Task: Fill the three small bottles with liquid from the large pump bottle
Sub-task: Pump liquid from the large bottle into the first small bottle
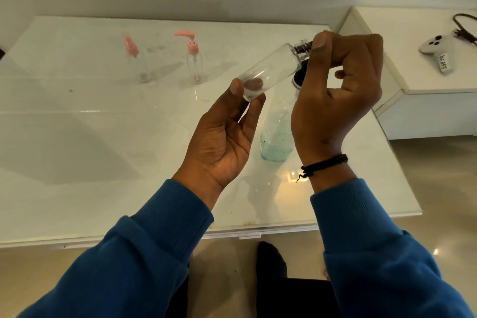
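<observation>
My left hand (pixel 227 134) holds the base of a small clear bottle (pixel 268 70) that lies tilted in the air, neck up to the right. My right hand (pixel 338 90) pinches the black cap at that bottle's neck. Right behind my right hand stands the large bottle (pixel 276 134) with pale blue-green liquid low inside; its black pump top is mostly hidden. Two more small clear bottles stand farther back on the white table (pixel 103 137): one with a pink spray cap (pixel 136 59), one with a pink pump (pixel 194 59).
A white game controller (pixel 436 50) with a label and a black cable lies on a white side unit at the right. The table's front edge runs just beyond my sleeves. A dark foot shows on the beige floor below.
</observation>
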Motion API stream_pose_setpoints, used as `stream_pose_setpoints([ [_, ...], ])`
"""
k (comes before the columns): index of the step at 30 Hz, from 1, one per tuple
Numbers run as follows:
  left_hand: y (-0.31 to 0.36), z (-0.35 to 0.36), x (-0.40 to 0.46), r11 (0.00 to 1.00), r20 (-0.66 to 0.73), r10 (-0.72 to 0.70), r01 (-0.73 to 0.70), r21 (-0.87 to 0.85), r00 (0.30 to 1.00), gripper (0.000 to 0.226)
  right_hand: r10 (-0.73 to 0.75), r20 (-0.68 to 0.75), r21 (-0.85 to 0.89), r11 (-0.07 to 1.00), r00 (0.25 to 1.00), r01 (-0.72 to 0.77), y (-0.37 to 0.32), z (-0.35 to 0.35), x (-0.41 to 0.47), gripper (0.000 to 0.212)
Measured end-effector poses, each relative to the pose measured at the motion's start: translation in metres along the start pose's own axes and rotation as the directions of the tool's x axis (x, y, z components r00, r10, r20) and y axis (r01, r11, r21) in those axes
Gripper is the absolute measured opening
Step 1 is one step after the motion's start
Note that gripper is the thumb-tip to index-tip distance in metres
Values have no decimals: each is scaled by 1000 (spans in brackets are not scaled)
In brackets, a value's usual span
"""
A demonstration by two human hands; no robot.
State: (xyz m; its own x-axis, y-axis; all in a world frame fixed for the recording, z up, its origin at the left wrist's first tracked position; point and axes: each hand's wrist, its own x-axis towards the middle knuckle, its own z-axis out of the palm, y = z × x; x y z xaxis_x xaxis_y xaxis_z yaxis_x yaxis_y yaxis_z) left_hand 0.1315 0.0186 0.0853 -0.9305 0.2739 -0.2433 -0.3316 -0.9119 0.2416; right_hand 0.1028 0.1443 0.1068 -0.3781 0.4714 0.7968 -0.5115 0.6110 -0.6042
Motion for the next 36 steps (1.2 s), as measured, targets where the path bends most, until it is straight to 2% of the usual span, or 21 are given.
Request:
stream_pose_setpoints([
  [5, 0, 2, 2, 1000, -7, 11, -11, 14, 1000, 54, -8, -3, -18, 1000, 1000, 8, 0, 0, 9, 28],
  [11, 0, 2, 0, 1000, -3, -9, 9, -5, 1000, 55, -16, -17, 15, 1000, 1000, 17, 1, 0, 0, 22],
  [18, 0, 4, 0, 1000, -3, -17, 17, -10, 1000, 50, -44, -28, -26, 999, 999, 43, 1, 0, 5, 24],
  [28, 1, 2, 1, 1000, -4, -16, 16, -8, 1000, 62, -58, -37, -45, 997, 998, 56, 1, 1, 5, 26],
  [36, -1, 4, 0, 1000, 1, -24, 24, -2, 1000, 51, -42, -8, -36, 998, 999, 41, 1, -1, 6, 25],
])
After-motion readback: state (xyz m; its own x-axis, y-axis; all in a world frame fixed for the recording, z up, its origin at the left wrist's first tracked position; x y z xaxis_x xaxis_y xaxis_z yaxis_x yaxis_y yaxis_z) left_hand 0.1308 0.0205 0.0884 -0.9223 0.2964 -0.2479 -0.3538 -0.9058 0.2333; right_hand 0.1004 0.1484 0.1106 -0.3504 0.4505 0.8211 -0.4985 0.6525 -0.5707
